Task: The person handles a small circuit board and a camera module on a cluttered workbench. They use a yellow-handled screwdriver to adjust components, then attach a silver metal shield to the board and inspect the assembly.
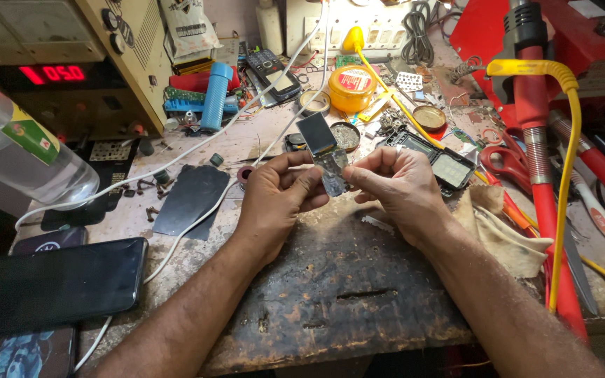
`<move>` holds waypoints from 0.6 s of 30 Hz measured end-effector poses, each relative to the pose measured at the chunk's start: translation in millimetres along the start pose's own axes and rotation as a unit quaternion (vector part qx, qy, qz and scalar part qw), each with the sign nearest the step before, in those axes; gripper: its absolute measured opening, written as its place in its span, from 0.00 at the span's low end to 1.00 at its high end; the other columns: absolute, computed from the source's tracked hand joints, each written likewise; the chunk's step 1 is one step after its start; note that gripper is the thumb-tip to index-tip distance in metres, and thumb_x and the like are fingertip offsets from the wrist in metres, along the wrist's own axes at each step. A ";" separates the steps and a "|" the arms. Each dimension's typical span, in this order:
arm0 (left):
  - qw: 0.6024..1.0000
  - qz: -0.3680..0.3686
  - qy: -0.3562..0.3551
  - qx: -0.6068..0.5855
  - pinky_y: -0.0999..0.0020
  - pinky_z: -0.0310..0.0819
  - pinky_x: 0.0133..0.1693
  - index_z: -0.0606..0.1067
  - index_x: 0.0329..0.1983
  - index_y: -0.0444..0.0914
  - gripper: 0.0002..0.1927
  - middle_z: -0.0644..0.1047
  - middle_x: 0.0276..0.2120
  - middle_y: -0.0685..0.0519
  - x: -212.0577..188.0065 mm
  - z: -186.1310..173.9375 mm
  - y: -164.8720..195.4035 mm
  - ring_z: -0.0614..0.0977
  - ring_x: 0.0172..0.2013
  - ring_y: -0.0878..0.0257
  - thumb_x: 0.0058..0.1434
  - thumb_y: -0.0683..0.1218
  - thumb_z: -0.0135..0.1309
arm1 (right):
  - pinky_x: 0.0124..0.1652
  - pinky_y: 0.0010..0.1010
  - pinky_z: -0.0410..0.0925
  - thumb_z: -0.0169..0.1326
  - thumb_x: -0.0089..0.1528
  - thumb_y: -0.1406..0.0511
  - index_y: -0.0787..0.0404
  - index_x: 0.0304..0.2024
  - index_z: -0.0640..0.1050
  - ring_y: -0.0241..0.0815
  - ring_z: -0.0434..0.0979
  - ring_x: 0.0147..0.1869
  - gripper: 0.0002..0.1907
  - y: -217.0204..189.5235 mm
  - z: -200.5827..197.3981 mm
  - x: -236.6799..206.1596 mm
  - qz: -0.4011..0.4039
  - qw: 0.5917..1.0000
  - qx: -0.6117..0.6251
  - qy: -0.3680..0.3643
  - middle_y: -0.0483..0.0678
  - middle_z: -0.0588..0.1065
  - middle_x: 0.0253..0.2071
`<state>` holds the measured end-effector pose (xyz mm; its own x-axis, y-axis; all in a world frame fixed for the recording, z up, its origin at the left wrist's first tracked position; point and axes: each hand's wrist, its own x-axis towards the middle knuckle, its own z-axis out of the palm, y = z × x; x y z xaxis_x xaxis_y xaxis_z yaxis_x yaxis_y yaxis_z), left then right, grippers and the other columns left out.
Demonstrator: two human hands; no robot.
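Workbench seen from above, left to right. At the far left a clear plastic bottle [19, 150] lies tilted beside a bench power supply [64, 66] with a red digit display. Near the left edge a black smartphone [54, 285] lies face up, overlapping another phone below it; a white cable [197, 224] runs past its right end toward the far side. A dark flat sheet [192, 198] lies between the phone and the hands. A blue cylinder [215, 96] stands farther back.

At centre, the left hand [274, 199] and right hand [400, 187] meet over the worn wooden board [337, 294], whose near part lies bare, giving open room below the wrists. Both hands are closed in a pinch on a small phone display module [325, 155]: dark screen uppermost, shiny strip hanging below, held just above the board's far edge.

Right of the hands lie an opened phone housing [437, 159], a beige cloth [502, 227], red-handled scissors [509, 162], and a red hot-air tool [537, 133] wrapped by a yellow cable [567, 175], crowding the right edge.
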<state>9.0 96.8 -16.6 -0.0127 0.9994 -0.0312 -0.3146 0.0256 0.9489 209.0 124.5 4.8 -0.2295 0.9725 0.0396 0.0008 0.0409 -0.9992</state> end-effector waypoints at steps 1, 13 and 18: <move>1.000 -0.001 0.000 0.004 0.70 0.86 0.39 0.73 0.56 0.32 0.17 0.82 0.37 0.49 -0.4 -0.2 0.4 0.84 0.35 0.66 0.65 0.41 0.56 | 0.30 0.22 0.73 0.66 0.58 0.66 0.64 0.34 0.79 0.30 0.78 0.29 0.09 -0.1 0.0 -0.2 0.000 1.000 0.000 -0.001 0.45 0.80 0.30; 1.000 -0.002 0.004 0.003 0.70 0.86 0.39 0.73 0.56 0.31 0.17 0.82 0.38 0.48 0.5 -0.3 -0.2 0.84 0.36 0.65 0.64 0.41 0.56 | 0.30 0.22 0.73 0.66 0.58 0.67 0.65 0.35 0.79 0.30 0.78 0.30 0.09 2.0 -0.8 1.0 -0.014 1.000 -0.006 -0.005 0.46 0.80 0.31; 1.000 0.004 0.009 0.006 0.70 0.86 0.39 0.74 0.56 0.31 0.17 0.82 0.38 0.48 0.5 0.1 -0.7 0.84 0.35 0.65 0.64 0.40 0.57 | 0.31 0.21 0.73 0.66 0.58 0.68 0.65 0.35 0.79 0.30 0.78 0.30 0.08 3.0 -0.6 1.4 -0.016 1.000 -0.020 0.000 0.46 0.80 0.30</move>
<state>9.4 97.3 -17.2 -0.0323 0.9990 -0.0293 -0.3038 0.0182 0.9526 209.4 126.1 1.9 -0.2291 0.9708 0.0708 0.0331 0.0804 -0.9962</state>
